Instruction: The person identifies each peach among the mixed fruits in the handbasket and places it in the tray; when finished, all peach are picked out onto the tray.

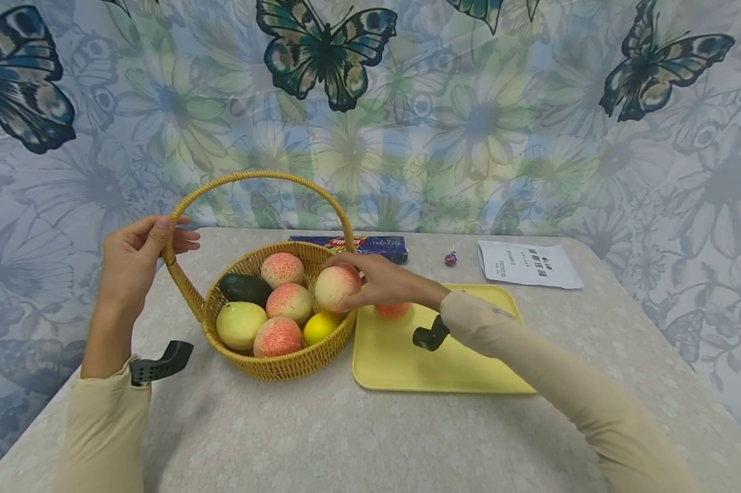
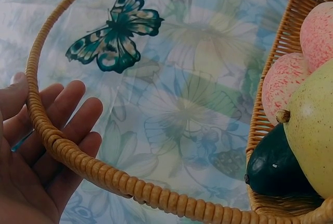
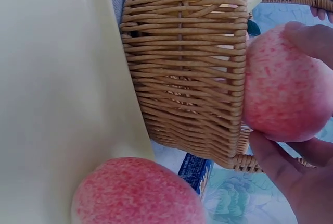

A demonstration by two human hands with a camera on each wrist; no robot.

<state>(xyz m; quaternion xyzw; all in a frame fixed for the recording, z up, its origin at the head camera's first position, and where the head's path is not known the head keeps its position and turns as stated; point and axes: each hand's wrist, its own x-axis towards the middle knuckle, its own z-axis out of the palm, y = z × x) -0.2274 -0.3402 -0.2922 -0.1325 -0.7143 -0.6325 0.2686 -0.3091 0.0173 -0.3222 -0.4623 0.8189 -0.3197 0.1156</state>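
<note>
A wicker basket (image 1: 284,368) stands on the table, its tall handle (image 1: 256,175) arching upward. My left hand (image 1: 130,257) holds the left side of the handle, thumb on one side and fingers behind it. In my right hand (image 1: 387,277) is a pink-speckled peach (image 1: 335,287), gripped between thumb and fingers at the basket's right rim. Inside the basket lie three more peaches (image 1: 289,303), a dark green avocado (image 2: 278,164), a yellow-green pear (image 2: 315,125) and a yellow lemon (image 1: 322,328). Another peach (image 3: 138,195) sits on the yellow tray (image 1: 444,380), partly hidden by my right hand in the head view.
Right beside the basket is the tray, under my right forearm. Behind them lie a blue spaghetti box (image 1: 383,248), a small wrapped lollipop (image 1: 450,258) and a white printed packet (image 1: 529,264). A butterfly-patterned cloth (image 1: 407,157) hangs behind the table.
</note>
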